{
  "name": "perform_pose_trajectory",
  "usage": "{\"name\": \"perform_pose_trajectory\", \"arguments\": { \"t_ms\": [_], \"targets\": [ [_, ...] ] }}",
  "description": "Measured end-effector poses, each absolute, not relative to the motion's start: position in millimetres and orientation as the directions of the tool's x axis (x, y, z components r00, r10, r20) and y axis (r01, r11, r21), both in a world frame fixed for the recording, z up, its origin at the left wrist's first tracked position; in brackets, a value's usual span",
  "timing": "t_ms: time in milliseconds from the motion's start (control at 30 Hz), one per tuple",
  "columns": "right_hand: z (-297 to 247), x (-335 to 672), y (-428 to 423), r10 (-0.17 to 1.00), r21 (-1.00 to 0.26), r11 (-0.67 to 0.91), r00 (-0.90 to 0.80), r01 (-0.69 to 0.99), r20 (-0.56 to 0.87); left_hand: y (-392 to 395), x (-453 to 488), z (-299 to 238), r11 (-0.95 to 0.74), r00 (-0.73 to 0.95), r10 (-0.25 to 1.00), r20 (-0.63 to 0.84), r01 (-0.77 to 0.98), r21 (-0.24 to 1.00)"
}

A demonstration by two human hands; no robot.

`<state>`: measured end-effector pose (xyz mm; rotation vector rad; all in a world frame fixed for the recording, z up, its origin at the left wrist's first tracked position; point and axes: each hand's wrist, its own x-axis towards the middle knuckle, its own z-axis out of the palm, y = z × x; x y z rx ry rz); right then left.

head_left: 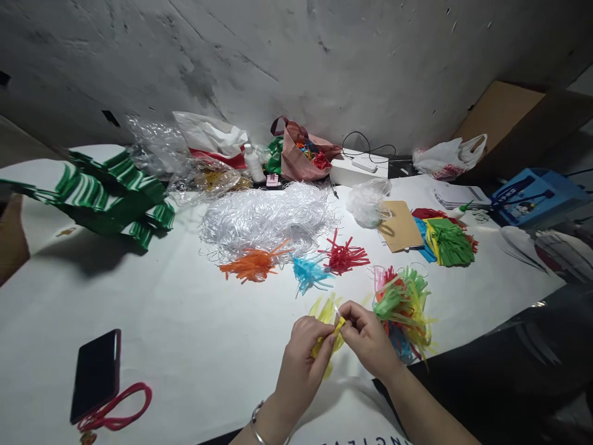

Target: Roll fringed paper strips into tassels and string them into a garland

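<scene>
A yellow fringed paper tassel (323,311) is held low over the white table, its thin strips spreading out behind and below my fingers. My left hand (303,355) pinches its rolled middle between thumb and fingers. Against the same rolled part, the fingertips of my right hand (370,340) are closed. A short white strip (336,310) sticks up beside the right fingertips; which fingers hold it is hard to tell. Just beyond lie an orange tassel (254,264), a blue tassel (309,274) and a red tassel (345,255). A multicoloured tassel bunch (403,303) lies to the right of my right hand.
Behind the tassels spreads a heap of white string (269,216). A phone (96,376) with a red strap lies at left, below a green folded paper piece (111,198). Stacked fringes (449,241), brown card (401,225), a white bottle (252,164) and bags stand farther back.
</scene>
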<state>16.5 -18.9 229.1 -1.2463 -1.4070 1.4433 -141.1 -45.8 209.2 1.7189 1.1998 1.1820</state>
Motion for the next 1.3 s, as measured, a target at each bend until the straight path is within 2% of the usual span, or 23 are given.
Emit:
{"name": "perform_pose_trajectory", "arguments": {
  "t_ms": [167,233,300,433,533,600,800,1100,1300],
  "targets": [
    [231.8,16.1,-19.2,0.976,-0.952,0.059,-0.218,0.301,-0.009,-48.8,-140.9,207.7,-0.34,0.144,0.939,0.313,0.244,0.908],
    [230.7,15.4,-20.1,0.975,-0.945,0.117,-0.217,0.307,0.05,-49.1,-141.0,206.1,-0.325,0.147,0.943,0.299,0.207,0.923],
    [228.1,15.6,-20.8,0.973,-0.953,0.114,-0.225,0.282,0.049,-48.4,-141.2,204.1,-0.269,0.134,0.959,0.249,0.164,0.949],
    [226.6,19.9,-20.8,0.978,-0.971,0.062,-0.206,0.232,0.014,-45.3,-142.1,196.8,0.034,0.036,0.999,-0.033,-0.007,0.999],
    [232.0,22.9,-23.1,0.986,-0.962,0.109,-0.151,0.249,0.073,-44.1,-142.1,189.2,0.251,-0.013,0.966,-0.26,-0.226,0.941],
    [236.3,22.9,-26.4,0.981,-0.951,0.16,-0.147,0.266,0.124,-44.0,-141.9,185.4,0.303,-0.02,0.944,-0.328,-0.332,0.893],
    [240.0,19.6,-31.9,0.963,-0.907,0.269,-0.12,0.323,0.243,-44.5,-140.8,185.3,0.307,0.004,0.942,-0.335,-0.408,0.86],
    [246.2,20.8,-33.2,0.946,-0.894,0.324,-0.134,0.311,0.296,-44.2,-139.7,187.6,0.303,0.01,0.944,-0.33,-0.422,0.855],
    [245.0,19.4,-33.7,0.948,-0.896,0.315,-0.149,0.315,0.281,-43.3,-138.6,189.5,0.313,0.018,0.94,-0.34,-0.434,0.844]
  ]
}}
